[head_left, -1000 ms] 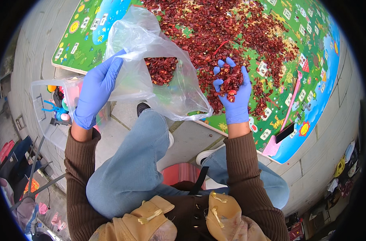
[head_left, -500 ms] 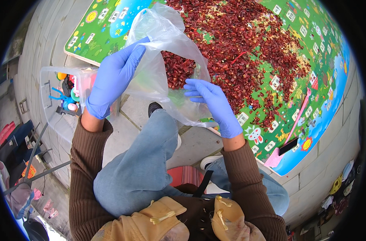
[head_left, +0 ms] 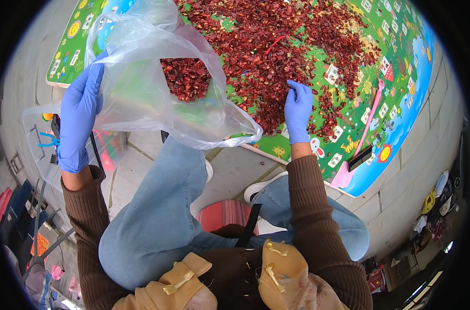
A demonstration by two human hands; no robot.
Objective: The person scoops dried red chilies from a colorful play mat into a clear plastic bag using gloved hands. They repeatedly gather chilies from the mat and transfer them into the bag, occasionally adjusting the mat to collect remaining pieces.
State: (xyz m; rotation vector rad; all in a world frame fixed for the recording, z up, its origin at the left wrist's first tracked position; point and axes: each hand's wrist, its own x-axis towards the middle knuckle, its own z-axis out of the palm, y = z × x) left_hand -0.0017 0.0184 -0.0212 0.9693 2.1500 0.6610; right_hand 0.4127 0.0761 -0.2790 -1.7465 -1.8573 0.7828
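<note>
My left hand point(head_left: 79, 116), in a blue glove, grips the rim of a clear plastic bag point(head_left: 137, 95) between thumb and fingers. The bag hangs wide and crumpled to the right of this hand. Dark red dried chili pieces point(head_left: 266, 49) lie spread over a patterned play mat board point(head_left: 51, 72); some show through the bag's opening. My right hand point(head_left: 298, 111), also gloved in blue, is at the near edge of the chili pieces, apart from the bag. Its fingers are loosely bent, and nothing shows in them; its palm is hidden.
A pink long-handled plastic tool point(head_left: 368, 121) lies on the board's right side, with a black phone-like slab point(head_left: 360, 159) by its wide end. A clear bin point(head_left: 38, 150) of toys stands at left. My jeans-clad knees are below the board, over paving slabs point(head_left: 229, 175).
My left hand has drawn the bag leftward and down. My right hand has come away from the bag's edge and moved right to the chili pieces. The whole view has shifted slightly.
</note>
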